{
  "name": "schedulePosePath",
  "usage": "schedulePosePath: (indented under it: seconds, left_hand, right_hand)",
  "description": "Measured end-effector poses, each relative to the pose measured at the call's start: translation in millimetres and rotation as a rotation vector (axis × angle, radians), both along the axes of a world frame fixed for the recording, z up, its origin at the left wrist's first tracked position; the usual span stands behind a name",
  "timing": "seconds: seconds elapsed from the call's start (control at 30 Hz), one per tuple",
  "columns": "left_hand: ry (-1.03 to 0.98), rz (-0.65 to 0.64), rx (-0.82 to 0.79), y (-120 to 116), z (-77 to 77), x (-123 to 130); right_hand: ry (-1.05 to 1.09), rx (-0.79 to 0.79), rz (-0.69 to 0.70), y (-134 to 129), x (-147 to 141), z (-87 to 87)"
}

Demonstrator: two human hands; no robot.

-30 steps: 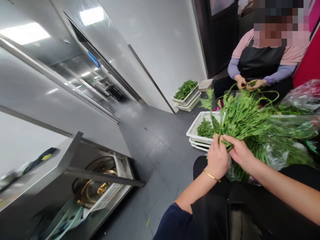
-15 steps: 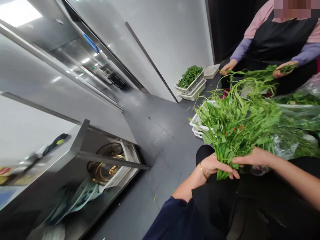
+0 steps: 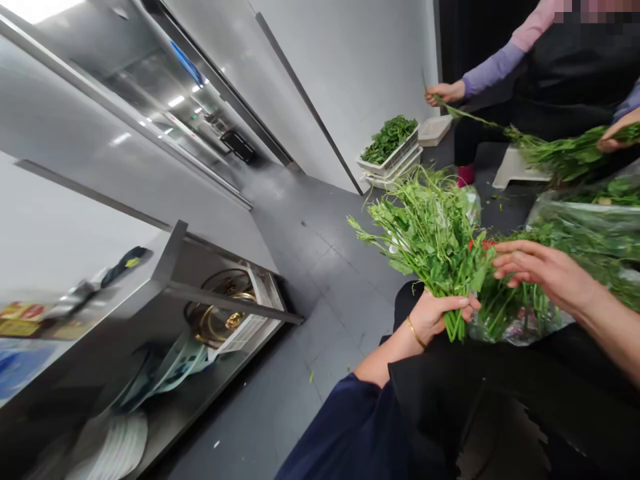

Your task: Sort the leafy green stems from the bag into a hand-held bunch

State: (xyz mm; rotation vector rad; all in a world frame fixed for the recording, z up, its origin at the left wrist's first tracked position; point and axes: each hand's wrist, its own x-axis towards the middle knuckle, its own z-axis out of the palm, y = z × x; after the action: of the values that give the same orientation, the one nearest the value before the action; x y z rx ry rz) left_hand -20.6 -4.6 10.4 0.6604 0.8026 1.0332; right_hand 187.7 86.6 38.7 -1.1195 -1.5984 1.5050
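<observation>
My left hand, with a gold bangle on the wrist, grips the stems of a bunch of leafy greens that fans up and to the left. My right hand hovers just right of the bunch with fingers spread, fingertips near the leaves, holding nothing I can see. Under it a clear plastic bag full of more greens rests over my lap.
A seated person at upper right pulls a long stem between two hands. White baskets of picked leaves stand by the wall, next to a white tub. A steel shelf unit with pots and plates is at left. Grey tiled floor lies between.
My left hand has lifted the bunch free and turned it leftward. My right hand has let go of it and opened. The other person has drawn a stem out wide.
</observation>
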Motion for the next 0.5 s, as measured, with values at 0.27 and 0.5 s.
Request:
schedulePosePath:
  seconds: [0.27, 0.5]
  left_hand:
    - [-0.055, -0.08, 0.006, -11.4, 14.0, 6.6]
    - [-0.1, -0.09, -0.061, -15.3, 10.3, 2.9]
  right_hand:
    - [-0.037, 0.051, -0.149, -15.7, -16.5, 14.5]
    - [-0.128, 0.138, -0.151, -26.3, 15.7, 7.5]
